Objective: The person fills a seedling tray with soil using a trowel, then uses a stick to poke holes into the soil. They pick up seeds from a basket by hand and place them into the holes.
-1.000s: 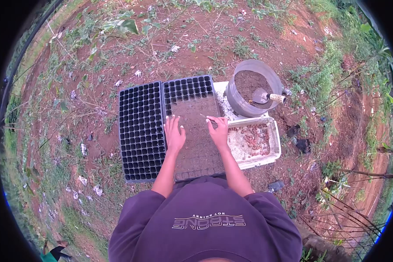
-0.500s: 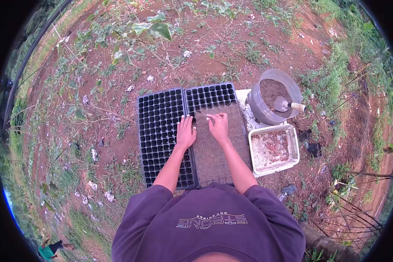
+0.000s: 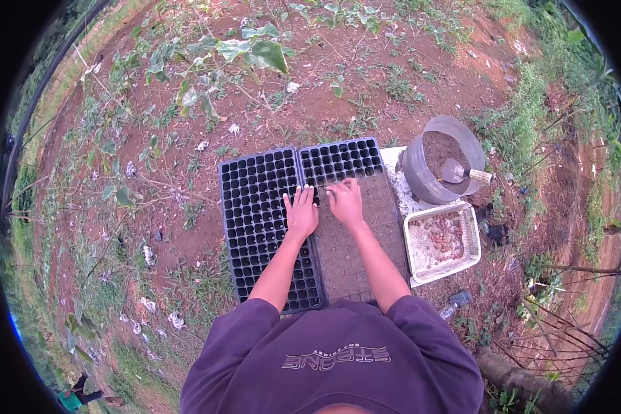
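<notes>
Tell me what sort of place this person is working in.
Most likely an outdoor plant nursery plot or farm garden. Black seedling trays lie on bare reddish ground among weeds, one partly packed with soil under both hands, with a bucket of soil and a trowel beside them.

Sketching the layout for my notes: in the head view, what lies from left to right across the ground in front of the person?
Empty seedling tray → soil-filled seedling tray → white crate
</notes>
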The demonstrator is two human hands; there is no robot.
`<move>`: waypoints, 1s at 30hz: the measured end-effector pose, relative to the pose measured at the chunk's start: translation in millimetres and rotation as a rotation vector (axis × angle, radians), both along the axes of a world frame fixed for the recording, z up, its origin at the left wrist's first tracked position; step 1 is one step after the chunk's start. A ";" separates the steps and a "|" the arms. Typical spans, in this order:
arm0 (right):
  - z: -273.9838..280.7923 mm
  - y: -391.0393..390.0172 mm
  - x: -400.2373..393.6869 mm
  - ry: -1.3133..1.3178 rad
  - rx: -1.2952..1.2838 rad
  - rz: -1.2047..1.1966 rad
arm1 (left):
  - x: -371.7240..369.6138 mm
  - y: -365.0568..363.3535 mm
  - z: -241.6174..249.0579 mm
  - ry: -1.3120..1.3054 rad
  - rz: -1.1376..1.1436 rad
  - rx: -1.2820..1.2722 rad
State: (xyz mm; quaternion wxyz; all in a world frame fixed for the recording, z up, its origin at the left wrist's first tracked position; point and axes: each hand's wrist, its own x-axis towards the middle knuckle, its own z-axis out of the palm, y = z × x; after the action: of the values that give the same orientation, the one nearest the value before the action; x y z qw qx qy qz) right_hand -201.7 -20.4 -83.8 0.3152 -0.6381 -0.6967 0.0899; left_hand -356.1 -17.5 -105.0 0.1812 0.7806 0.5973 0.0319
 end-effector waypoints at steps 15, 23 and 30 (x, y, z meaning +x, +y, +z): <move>2.8 3.8 -7.5 -0.031 -0.050 -0.056 | -4.1 3.8 2.1 -0.107 0.034 0.016; 3.4 1.3 -5.0 -0.031 -0.044 -0.074 | -3.8 2.6 0.8 -0.118 0.042 0.022; 5.6 2.1 -2.5 -0.036 -0.088 -0.068 | -3.9 3.1 0.1 -0.134 0.055 0.009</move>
State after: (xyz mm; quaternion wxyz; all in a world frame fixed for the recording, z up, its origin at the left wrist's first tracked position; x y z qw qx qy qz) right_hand -204.2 -18.3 -78.2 0.2768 -0.6762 -0.6756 0.0983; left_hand -360.0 -14.4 -105.0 0.2164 0.7608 0.6049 0.0920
